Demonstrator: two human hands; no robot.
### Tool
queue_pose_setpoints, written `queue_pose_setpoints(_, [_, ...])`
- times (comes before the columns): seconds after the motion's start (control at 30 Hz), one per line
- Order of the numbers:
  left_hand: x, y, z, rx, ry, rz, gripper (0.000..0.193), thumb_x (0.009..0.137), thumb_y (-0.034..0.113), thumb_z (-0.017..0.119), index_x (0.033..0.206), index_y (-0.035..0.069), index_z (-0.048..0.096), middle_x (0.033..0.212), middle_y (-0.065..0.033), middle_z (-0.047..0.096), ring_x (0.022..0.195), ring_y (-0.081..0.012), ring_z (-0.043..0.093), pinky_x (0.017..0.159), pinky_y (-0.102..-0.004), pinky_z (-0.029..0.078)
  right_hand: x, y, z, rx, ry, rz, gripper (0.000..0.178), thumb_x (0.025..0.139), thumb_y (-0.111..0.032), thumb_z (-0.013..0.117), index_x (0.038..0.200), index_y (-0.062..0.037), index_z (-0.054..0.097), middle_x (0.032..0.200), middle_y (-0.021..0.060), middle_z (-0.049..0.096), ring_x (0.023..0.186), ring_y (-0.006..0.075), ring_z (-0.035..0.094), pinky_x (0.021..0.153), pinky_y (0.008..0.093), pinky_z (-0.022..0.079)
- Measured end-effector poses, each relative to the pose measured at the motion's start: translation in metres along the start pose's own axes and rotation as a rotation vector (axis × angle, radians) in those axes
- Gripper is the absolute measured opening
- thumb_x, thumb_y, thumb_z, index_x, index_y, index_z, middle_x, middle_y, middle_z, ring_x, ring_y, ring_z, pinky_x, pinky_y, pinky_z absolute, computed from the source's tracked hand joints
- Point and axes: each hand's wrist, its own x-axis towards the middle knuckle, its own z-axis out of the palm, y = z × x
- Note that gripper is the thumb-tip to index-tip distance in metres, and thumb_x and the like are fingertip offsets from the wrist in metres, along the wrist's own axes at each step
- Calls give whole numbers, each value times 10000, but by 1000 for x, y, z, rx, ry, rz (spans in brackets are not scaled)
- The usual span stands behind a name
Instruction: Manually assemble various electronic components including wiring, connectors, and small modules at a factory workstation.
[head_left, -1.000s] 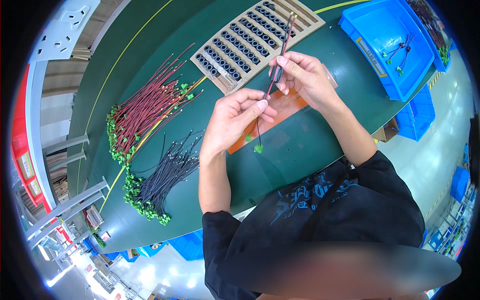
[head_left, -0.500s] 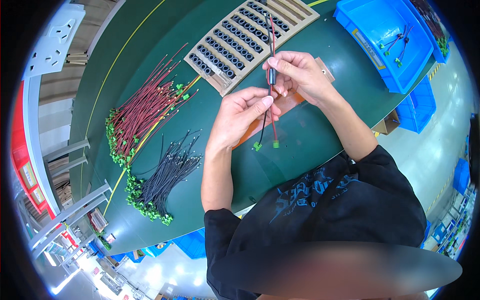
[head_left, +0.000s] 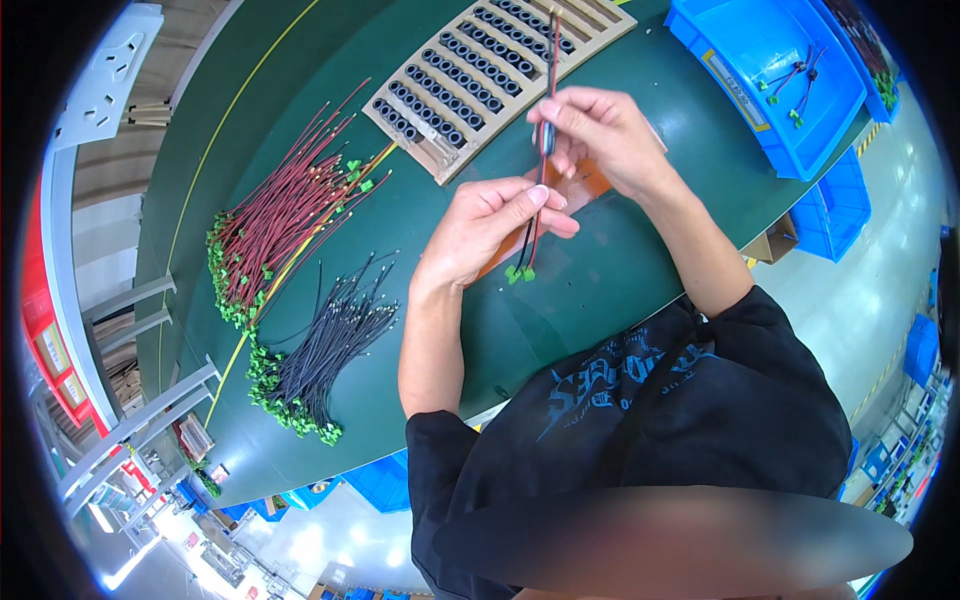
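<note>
Where the short sleeves of a black shirt (head_left: pixel 640 420) end, two bare forearms stretch out over a green table (head_left: pixel 590 270). The left hand (head_left: pixel 492 222) has its thumb and forefinger pressed together, pinching a pair of wires (head_left: pixel 554 62), one red and one black; its other fingers are loosely curled. Just below that pinch hang the wires' green plugs (head_left: pixel 520 273), side by side over the table. The right hand (head_left: pixel 598 132), a little blurred and farther up, pinches the same wires between thumb and forefinger at the top of a black tube (head_left: pixel 546 140), with its remaining fingers bent beside it. The wires run through the tube and stand out above this hand, their tips in front of a wooden tray. Under the hands lies an orange sheet (head_left: pixel 590 182), partly hidden by them.

To the left is a fanned pile of black wires (head_left: pixel 340 340) and, beyond it, a larger pile of red wires (head_left: pixel 285 220), both with green plugs bunched at one end. Farther up the table, the wooden tray (head_left: pixel 585 52) lies at a slant, with black rings (head_left: pixel 440 95) set in rows. On the right, a blue bin (head_left: pixel 815 150) holds a few wires with green plugs. Past the table edge are another blue bin (head_left: pixel 835 215), a cardboard box (head_left: pixel 772 243) and the shiny floor (head_left: pixel 860 290).
</note>
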Motion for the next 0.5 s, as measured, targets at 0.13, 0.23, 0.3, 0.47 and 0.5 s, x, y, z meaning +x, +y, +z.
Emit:
queue_pose_setpoints(0.13, [3,-3,-5,278,-66,-86,296,1034,209,566,1086,-45,709,972,-124,761,877,-125,685,743,-250,534,10,-4,-28,-26,112,-74,267,1020,-233,593,1071,0,713,775,24,673,613,68,626,550,224,521])
queue_pose_setpoints(0.23, [7,-8,-5,287,-123,-73,298,1029,214,572,1088,-37,720,984,-114,766,891,-100,669,767,-244,514,13,-6,-39,-22,141,-86,266,1019,-224,590,1081,3,714,756,21,668,611,65,622,549,225,520])
queue_pose_setpoints(0.3, [9,-10,-5,270,-158,-58,305,1026,222,576,1100,-37,719,993,-119,766,893,-99,668,782,-250,510,13,-7,-43,-64,158,-96,267,1017,-220,593,1085,8,714,764,25,670,607,65,619,547,225,519])
queue_pose_setpoints(0.47, [10,-13,-7,228,-194,-135,313,1022,226,571,1106,-36,720,1018,-129,764,921,-112,679,837,-253,507,13,-5,-43,-51,163,-107,268,1015,-219,598,1086,12,714,775,30,674,606,65,617,544,220,513])
queue_pose_setpoints(0.5, [9,-13,-7,228,-195,-138,313,1022,226,571,1106,-36,720,1018,-129,764,921,-112,679,837,-253,507,13,-5,-43,-49,164,-105,267,1014,-218,598,1088,12,713,780,32,676,609,65,618,548,220,513])
